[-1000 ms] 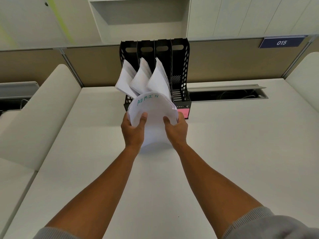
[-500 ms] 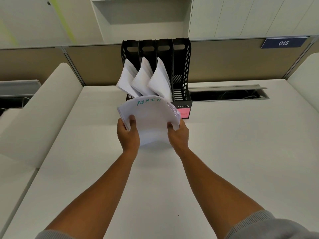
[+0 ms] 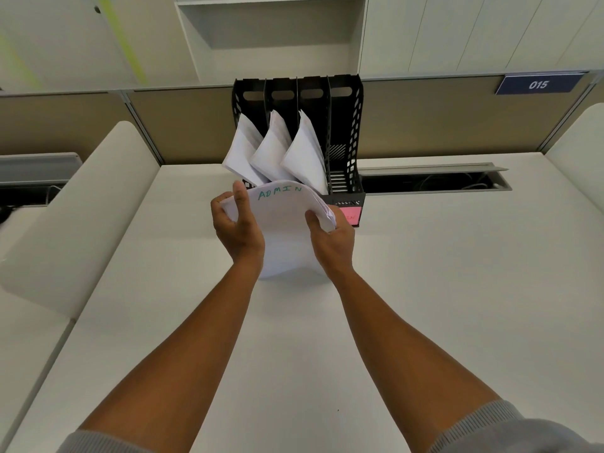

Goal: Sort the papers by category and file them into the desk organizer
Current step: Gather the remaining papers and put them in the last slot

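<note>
Papers (image 3: pixel 287 230) gripped by both hands: left (image 3: pixel 237 228), right (image 3: pixel 333 243) | white desk (image 3: pixel 457 289) | tan partition (image 3: pixel 425 119)

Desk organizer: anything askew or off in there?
Mildly. The three paper bundles in the desk organizer flop forward and fan leftward rather than standing upright. The rightmost slot is empty. The ADMIN stack, gripped by the left hand and right hand, bows, its right edge splayed.
</note>
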The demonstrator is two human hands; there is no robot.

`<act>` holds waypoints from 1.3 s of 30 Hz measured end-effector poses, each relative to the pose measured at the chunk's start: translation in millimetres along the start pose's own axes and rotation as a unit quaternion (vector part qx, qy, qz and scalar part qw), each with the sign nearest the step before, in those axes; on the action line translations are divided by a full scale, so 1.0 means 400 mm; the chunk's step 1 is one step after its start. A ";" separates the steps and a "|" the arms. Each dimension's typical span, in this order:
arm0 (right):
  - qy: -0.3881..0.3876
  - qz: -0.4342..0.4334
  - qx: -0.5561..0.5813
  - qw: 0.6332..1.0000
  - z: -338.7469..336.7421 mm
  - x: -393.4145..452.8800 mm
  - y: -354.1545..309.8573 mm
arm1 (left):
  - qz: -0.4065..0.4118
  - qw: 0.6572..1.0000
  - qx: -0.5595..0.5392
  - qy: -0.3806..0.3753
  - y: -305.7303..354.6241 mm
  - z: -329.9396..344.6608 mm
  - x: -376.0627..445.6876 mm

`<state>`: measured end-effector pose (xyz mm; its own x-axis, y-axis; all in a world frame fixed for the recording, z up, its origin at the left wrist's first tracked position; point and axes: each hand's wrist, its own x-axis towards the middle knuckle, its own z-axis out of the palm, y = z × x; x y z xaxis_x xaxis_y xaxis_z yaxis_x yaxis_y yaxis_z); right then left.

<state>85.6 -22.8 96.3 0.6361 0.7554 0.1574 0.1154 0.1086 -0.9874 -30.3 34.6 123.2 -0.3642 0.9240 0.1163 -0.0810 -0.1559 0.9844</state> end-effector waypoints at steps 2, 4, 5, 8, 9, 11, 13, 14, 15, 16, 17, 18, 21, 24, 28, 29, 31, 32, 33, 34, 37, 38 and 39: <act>0.002 -0.013 0.009 1.000 0.003 0.001 -0.014 | -0.011 1.000 0.012 0.012 0.003 0.007 0.006; 0.004 -0.017 0.021 1.000 0.005 0.002 -0.028 | -0.023 0.999 0.017 0.021 0.004 0.010 0.010; 0.005 -0.017 0.027 0.999 0.005 0.003 -0.033 | -0.028 0.999 0.018 0.023 0.006 0.011 0.011; 0.014 -0.017 0.043 0.999 0.005 0.011 -0.043 | -0.032 0.999 0.016 0.023 0.013 0.010 0.011; 0.016 -0.018 0.044 0.999 0.005 0.013 -0.045 | -0.031 0.999 0.013 0.020 0.017 0.010 0.010; 0.018 -0.017 0.045 0.999 0.003 0.016 -0.043 | -0.025 1.000 0.005 0.004 0.023 0.005 0.010; 0.021 -0.013 0.052 0.998 -0.001 0.017 -0.041 | -0.023 0.999 -0.004 -0.036 0.022 -0.003 0.011; 0.022 -0.009 0.055 0.998 -0.003 0.017 -0.042 | -0.021 0.997 -0.015 -0.067 0.019 -0.010 0.010; 0.024 -0.003 0.056 0.998 -0.005 0.017 -0.042 | -0.014 0.994 -0.022 -0.103 0.013 -0.018 0.008; 0.024 0.006 0.056 0.998 -0.007 0.018 -0.043 | -0.001 0.990 -0.016 -0.137 0.005 -0.027 0.006; 0.023 0.015 0.056 0.998 -0.009 0.017 -0.042 | 0.011 0.986 0.002 -0.167 -0.004 -0.036 0.003; 0.021 0.024 0.054 0.998 -0.012 0.017 -0.040 | 0.019 0.982 0.024 -0.187 -0.015 -0.045 0.001; 0.008 0.051 0.035 0.998 -0.026 0.012 -0.017 | 0.014 0.977 0.069 -0.201 -0.051 -0.069 0.002; -0.009 0.075 0.000 0.997 -0.040 -0.003 0.025 | -0.020 0.970 0.094 -0.225 -0.089 -0.093 0.007; -0.025 0.095 -0.031 0.995 -0.045 -0.018 0.069 | -0.027 0.961 0.133 -0.239 -0.127 -0.114 0.005; -0.025 0.097 -0.031 0.994 -0.043 -0.019 0.070 | -0.034 0.963 0.141 -0.227 -0.131 -0.115 0.005; -0.023 0.093 -0.029 0.995 -0.038 -0.012 0.062 | -0.054 0.965 0.153 -0.205 -0.132 -0.112 0.003; -0.023 0.089 -0.028 0.995 -0.035 -0.006 0.056 | -0.055 0.966 0.149 -0.202 -0.132 -0.110 0.003; -0.022 0.084 -0.029 0.996 -0.032 -0.001 0.050 | -0.050 0.968 0.140 -0.201 -0.130 -0.107 0.003; -0.023 0.079 -0.030 0.996 -0.029 0.004 0.043 | -0.042 0.970 0.129 -0.200 -0.128 -0.106 0.003; -0.029 0.069 -0.033 0.997 -0.027 0.010 0.038 | -0.034 0.973 0.106 -0.200 -0.125 -0.106 0.004; -0.033 0.069 -0.035 0.996 -0.029 0.009 0.042 | -0.037 0.972 0.111 -0.203 -0.130 -0.107 0.004; -0.038 0.072 -0.038 0.996 -0.031 0.006 0.049 | -0.043 0.970 0.120 -0.207 -0.136 -0.109 0.003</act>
<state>99.0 -26.8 77.5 0.5907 0.8068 0.0089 0.0859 -0.0519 -0.9950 -66.7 29.0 63.9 0.0414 0.9988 0.0270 0.1419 -0.0326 0.9893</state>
